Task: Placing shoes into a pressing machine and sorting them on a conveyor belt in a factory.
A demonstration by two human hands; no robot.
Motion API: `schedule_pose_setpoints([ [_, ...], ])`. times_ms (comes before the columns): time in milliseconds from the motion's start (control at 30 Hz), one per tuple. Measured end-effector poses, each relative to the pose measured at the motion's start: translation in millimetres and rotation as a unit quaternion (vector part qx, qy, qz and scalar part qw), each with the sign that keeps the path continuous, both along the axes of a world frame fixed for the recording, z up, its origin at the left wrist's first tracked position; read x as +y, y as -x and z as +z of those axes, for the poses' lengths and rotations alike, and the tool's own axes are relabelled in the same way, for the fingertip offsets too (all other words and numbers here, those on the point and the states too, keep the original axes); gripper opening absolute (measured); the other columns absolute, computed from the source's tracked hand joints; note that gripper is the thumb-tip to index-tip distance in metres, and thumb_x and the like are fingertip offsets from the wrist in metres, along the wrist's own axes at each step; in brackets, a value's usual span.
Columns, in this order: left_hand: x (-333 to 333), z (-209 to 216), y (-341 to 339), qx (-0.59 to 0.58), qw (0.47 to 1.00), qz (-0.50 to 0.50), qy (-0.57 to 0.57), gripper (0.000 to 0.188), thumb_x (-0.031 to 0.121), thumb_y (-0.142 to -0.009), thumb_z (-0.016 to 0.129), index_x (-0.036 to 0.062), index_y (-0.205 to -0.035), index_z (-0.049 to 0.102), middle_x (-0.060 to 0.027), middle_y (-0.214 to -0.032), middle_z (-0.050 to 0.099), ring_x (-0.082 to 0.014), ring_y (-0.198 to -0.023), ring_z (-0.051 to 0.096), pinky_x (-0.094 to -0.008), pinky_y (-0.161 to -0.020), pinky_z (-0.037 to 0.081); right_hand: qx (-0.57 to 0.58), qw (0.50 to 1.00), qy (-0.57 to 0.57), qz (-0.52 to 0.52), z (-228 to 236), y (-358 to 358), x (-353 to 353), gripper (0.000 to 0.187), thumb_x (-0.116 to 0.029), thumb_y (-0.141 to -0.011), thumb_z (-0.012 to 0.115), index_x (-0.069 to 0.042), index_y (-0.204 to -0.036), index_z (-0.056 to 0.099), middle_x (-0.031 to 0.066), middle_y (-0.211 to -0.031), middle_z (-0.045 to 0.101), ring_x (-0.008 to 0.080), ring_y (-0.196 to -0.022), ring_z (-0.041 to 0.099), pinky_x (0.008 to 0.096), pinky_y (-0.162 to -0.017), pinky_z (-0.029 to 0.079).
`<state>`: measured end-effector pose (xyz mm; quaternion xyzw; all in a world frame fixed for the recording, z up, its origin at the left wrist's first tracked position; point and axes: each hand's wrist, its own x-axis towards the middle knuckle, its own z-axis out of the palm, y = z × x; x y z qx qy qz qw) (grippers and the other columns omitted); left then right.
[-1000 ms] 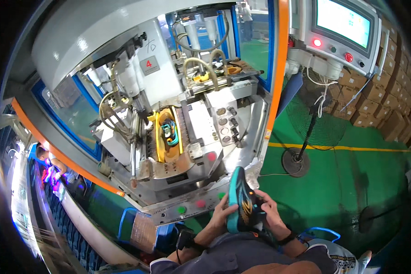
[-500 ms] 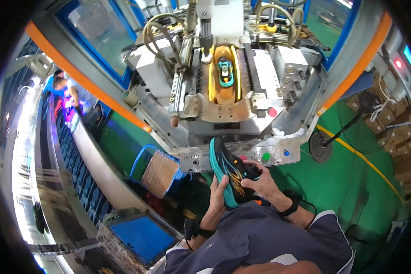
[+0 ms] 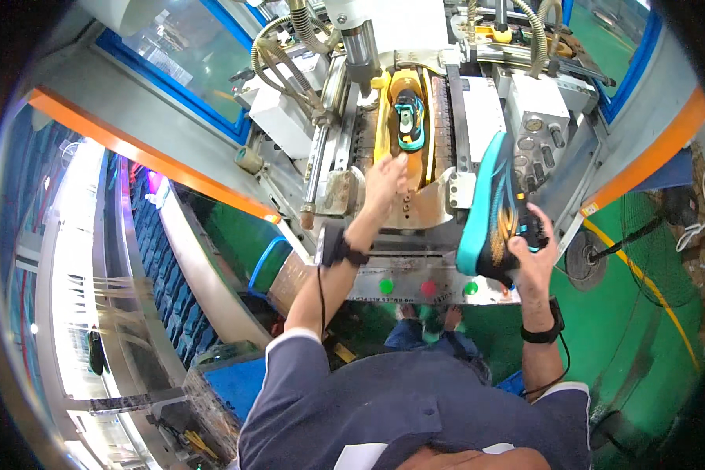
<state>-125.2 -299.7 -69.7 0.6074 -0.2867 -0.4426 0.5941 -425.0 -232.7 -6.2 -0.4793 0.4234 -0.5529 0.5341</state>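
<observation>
In my right hand is a black running shoe with a teal sole and orange-yellow markings, held upright, toe up, at the front right of the machine. My fingers and thumb grip it around the ankle collar. My left hand is empty, fingers apart and slightly blurred, reaching over the front of the machine's trough. Just beyond its fingertips, a second black and teal shoe sits in the tan, yellow-edged trough, apart from the hand.
A metal press cylinder hangs at the trough's far left. Green and red buttons line the machine's front panel. To the left runs a conveyor, with a blue-topped box nearer me. A floor fan stands at right.
My left hand has let go of the shoe and reached forward to the trough. My right hand has carried the shoe to the right and forward. The view has shifted.
</observation>
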Motion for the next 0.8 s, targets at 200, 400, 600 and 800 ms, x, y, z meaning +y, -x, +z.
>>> schedule_pose_setpoints([
  [200,-160.2,-95.7,-57.6,-0.317,0.945,0.077,-0.017,0.05,0.034,-0.072,0.08,-0.0052,-0.096,0.058,-0.0145,-0.085,0.067,-0.021,-0.066,0.062,-0.0341,-0.055,0.05,0.116,0.984,0.03,-0.133,24.7,-7.1,-31.3,0.052,-0.013,-0.075,0.07,0.0,-0.124,0.056,0.0066,-0.106,0.062,0.0133,-0.094,0.059,0.0276,-0.086,0.047],
  [400,-172.5,-59.3,-45.5,-0.343,0.932,-0.003,-0.116,0.063,0.017,-0.075,0.069,-0.0115,-0.123,0.04,-0.0317,-0.116,0.059,-0.0435,-0.11,0.058,-0.0442,-0.095,0.048,0.231,0.957,0.072,-0.16,22.0,-28.7,-96.1,0.047,-0.011,-0.075,0.07,0.002,-0.119,0.058,0.0066,-0.105,0.062,0.0137,-0.091,0.059,0.0268,-0.084,0.048],
  [600,-69.2,-3.1,-67.0,0.254,0.965,-0.07,-0.016,0.028,0.007,-0.083,0.071,-0.0017,-0.108,0.061,-0.0106,-0.099,0.067,-0.0225,-0.083,0.067,-0.0389,-0.067,0.058,0.38,0.923,0.03,-0.055,27.1,-92.9,-242.7,0.051,-0.027,-0.07,0.077,0.003,-0.109,0.064,0.0122,-0.091,0.068,0.0181,-0.082,0.064,0.0307,-0.076,0.05],
  [800,149.8,59.6,-93.1,0.211,0.977,-0.016,-0.018,0.059,0.006,-0.08,0.073,-0.0095,-0.129,0.045,-0.0146,-0.12,0.06,-0.0215,-0.105,0.061,-0.0344,-0.093,0.05,0.573,0.81,0.05,0.115,28.5,-248.4,-274.5,0.051,-0.029,-0.067,0.077,0.005,-0.104,0.066,0.0208,-0.097,0.069,0.0341,-0.087,0.067,0.0391,-0.075,0.053],
])
